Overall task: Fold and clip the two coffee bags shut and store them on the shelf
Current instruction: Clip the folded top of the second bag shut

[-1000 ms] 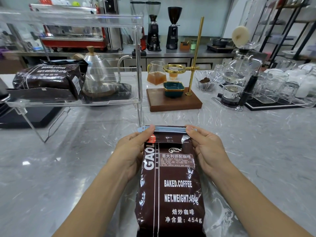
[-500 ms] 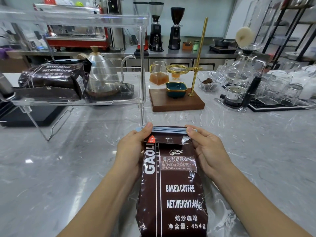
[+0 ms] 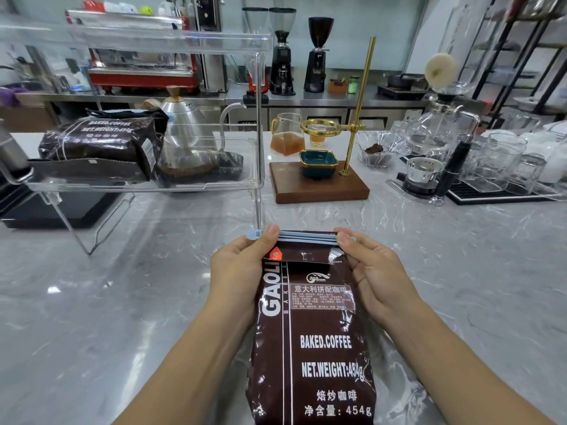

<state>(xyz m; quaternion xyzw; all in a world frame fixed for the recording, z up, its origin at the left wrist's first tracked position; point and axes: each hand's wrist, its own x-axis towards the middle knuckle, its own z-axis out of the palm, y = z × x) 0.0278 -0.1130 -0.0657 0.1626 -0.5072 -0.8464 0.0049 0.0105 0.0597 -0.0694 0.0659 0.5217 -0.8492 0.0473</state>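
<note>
Glossy dark-brown foil on the coffee bag (image 3: 310,332), crinkled, catching white glints. Matt pale-blue plastic on the clip (image 3: 306,235) along its folded top. Polished grey marbled stone for the surface (image 3: 122,302), smooth and reflective. Clear glossy acrylic for the shelf (image 3: 196,185) behind and left of the bag, with the same shiny foil on the second bag (image 3: 98,142) lying in it. Brushed steel on the kettle (image 3: 187,130) just right of that bag. Smooth dark wood on the base (image 3: 322,188) right of the shelf, polished brass on its stand (image 3: 362,96).
</note>
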